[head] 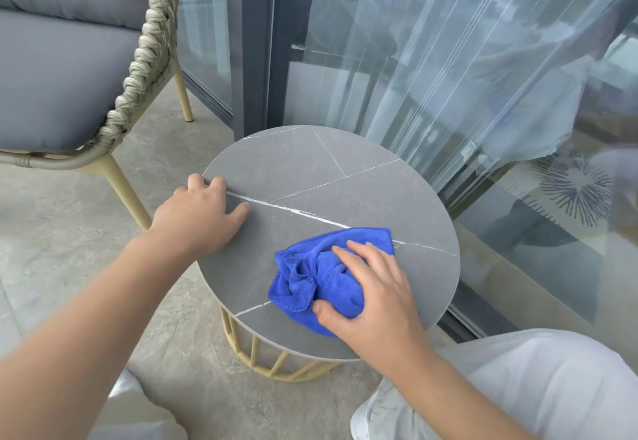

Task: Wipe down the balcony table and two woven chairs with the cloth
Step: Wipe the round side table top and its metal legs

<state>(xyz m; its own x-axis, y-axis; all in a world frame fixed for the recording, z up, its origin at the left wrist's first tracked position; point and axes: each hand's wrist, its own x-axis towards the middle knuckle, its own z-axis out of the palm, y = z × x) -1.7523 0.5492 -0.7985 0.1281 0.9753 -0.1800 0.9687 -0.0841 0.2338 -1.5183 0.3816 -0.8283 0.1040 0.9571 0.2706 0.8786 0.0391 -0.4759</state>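
Observation:
A round grey stone-look table (310, 177) with white veins stands on a yellow metal base in the middle of the view. A crumpled blue cloth (310, 277) lies on the table's near right part. My right hand (376, 291) lies on top of the cloth, its fingers spread over it and its thumb against the near edge. My left hand (200, 212) holds the table's left rim, fingers curled over the edge and thumb flat on the top. One woven chair (145, 56) with grey cushions stands at the upper left.
A glass sliding door with a dark frame (255, 42) and a sheer curtain (466, 77) runs behind and to the right of the table. The floor (51, 232) is grey tile. My knees in light trousers (538, 381) are at the bottom.

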